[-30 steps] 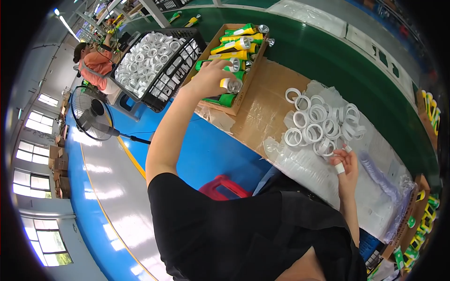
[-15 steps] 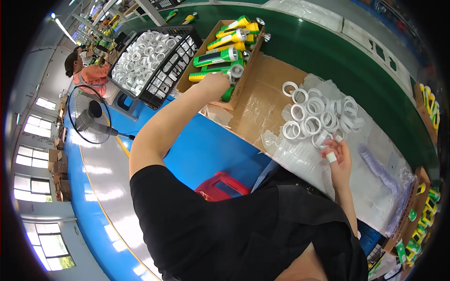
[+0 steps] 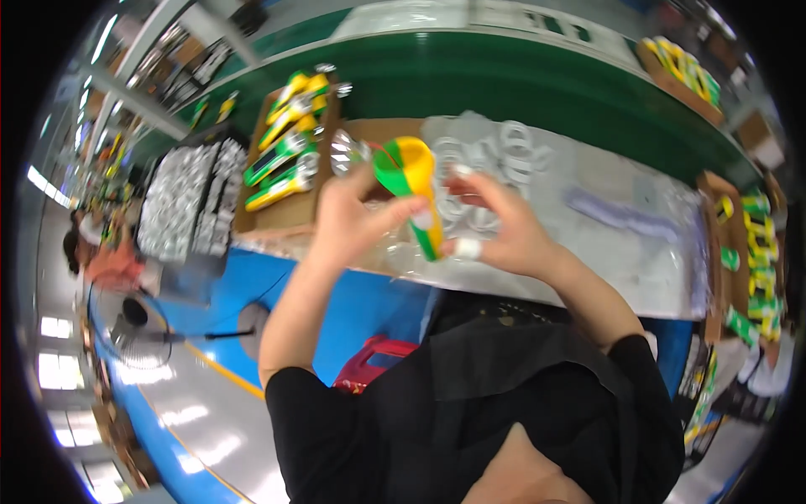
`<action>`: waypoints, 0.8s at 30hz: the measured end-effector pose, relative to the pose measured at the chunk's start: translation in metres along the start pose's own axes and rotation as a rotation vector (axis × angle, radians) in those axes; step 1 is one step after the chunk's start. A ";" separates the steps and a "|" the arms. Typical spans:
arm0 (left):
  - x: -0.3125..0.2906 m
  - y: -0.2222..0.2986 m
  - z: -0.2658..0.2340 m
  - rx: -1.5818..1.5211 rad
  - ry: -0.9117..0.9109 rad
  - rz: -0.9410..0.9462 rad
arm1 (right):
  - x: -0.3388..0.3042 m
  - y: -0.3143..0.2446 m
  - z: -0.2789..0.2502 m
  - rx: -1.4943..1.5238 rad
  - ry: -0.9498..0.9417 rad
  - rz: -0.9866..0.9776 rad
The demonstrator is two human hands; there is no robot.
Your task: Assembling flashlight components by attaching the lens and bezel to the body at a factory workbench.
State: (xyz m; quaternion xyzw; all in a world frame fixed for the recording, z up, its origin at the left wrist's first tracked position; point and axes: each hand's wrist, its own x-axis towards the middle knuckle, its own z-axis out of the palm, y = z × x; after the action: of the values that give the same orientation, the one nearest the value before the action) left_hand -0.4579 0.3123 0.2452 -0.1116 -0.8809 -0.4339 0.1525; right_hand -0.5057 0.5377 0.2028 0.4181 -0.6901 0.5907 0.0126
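Observation:
A green and yellow flashlight body is tilted in front of me, its wide end up and facing open. My left hand grips it, thumb across the body. A silver reflector head sits at the left fingertips, apart from the body, with a thin red wire by the opening. My right hand is open on the other side, fingers curved and apart, thumb close to the narrow lower end; whether it touches is blurred. White tape wraps its thumb and a finger. White rings lie in a pile behind it.
A carton of flashlights stands left, beside a black crate of white rings. Purple plastic wrap lies right, near another flashlight carton. A fan, a red stool and a seated person are further off.
My left hand has come from the carton to the middle with a flashlight body and its reflector head. My right hand has left the ring pile and risen beside it. The view has turned right.

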 end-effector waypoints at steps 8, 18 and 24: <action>0.012 -0.016 0.166 -0.898 -0.011 -0.274 | -0.074 0.004 -0.049 0.097 0.135 0.430; 0.021 0.047 0.231 -0.672 -0.078 -0.024 | -0.128 0.003 -0.090 -0.060 0.279 0.598; 0.033 0.040 0.230 -0.784 -0.159 0.036 | -0.134 0.014 -0.099 0.029 0.222 0.520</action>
State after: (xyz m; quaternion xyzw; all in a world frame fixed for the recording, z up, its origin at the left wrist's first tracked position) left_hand -0.5144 0.5221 0.1540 -0.2099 -0.6556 -0.7244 0.0371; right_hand -0.4741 0.6941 0.1532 0.1599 -0.7600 0.6260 -0.0702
